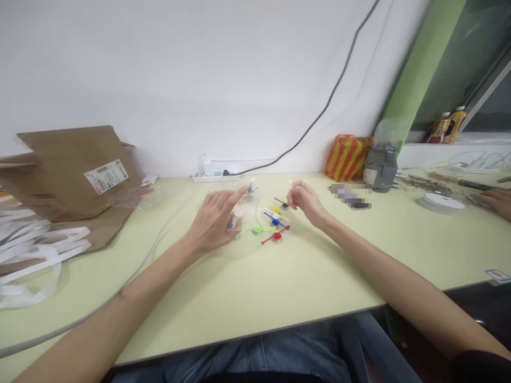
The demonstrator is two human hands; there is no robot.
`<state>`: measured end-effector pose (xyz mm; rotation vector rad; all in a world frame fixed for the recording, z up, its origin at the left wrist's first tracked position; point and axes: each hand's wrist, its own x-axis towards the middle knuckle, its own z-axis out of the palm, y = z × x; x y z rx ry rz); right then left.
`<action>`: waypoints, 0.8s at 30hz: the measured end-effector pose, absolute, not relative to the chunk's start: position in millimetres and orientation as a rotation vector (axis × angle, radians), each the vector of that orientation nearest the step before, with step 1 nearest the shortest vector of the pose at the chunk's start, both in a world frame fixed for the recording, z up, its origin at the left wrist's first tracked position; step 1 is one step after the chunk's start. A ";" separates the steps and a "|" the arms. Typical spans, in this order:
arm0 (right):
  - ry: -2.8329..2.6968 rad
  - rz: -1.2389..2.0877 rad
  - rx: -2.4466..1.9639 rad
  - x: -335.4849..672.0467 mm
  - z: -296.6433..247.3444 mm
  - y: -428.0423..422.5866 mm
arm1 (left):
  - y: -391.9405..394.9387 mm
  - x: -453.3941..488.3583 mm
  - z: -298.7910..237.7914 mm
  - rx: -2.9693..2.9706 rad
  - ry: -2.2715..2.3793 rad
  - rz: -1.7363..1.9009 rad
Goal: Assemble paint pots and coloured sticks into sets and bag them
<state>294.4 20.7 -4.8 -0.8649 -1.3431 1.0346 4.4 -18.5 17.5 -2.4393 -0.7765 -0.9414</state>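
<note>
head view, looking down at the bench from my seat.

my left hand [212, 221] is curled, fingers arched over a small clear plastic packet [235, 219] with blue and red bits inside, and it appears to be gripping the packet between fingers and thumb. my right hand [305, 202] hangs just above the bench with its fingers loosely bunched; i cannot tell whether it pinches a thin edge of clear film or nothing.

between and just below the hands, near the middle of the bench's far half, lie small plastic pieces: a red disc with a red stick [276, 236], a blue disc with a blue stick [275, 222], a yellow disc [276, 210], a black disc with a thin black stick [284, 205] and a lime green disc [257, 230].

the pale green bench [239, 287] also carries a brown cardboard mailer with a white label [67, 175] and white plastic straps [35, 250] at the left edge. a white power strip [207, 178] sits at the far edge, and a striped orange and yellow bag [347, 158] and a grey pouch [380, 167] stand by the far right corner. a white tape roll [441, 202] lies near another person's hand [499, 202] at the right edge.
</note>
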 end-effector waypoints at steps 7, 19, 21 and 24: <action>-1.912 0.243 -1.511 316.1 -24.6 37.6 | -18.0 3.9 17.8 -2.447 -0.836 -0.913; -1.823 0.097 -0.855 282.8 6.9 0.8 | -16.1 1.1 17.3 -2.424 -1.093 -0.766; -1.832 0.079 -0.775 270.8 11.2 -12.8 | -15.4 0.3 17.2 -2.403 -1.126 -0.760; -1.752 0.103 -0.750 257.3 13.2 -27.2 | -15.7 1.5 17.1 -2.397 -1.132 -0.771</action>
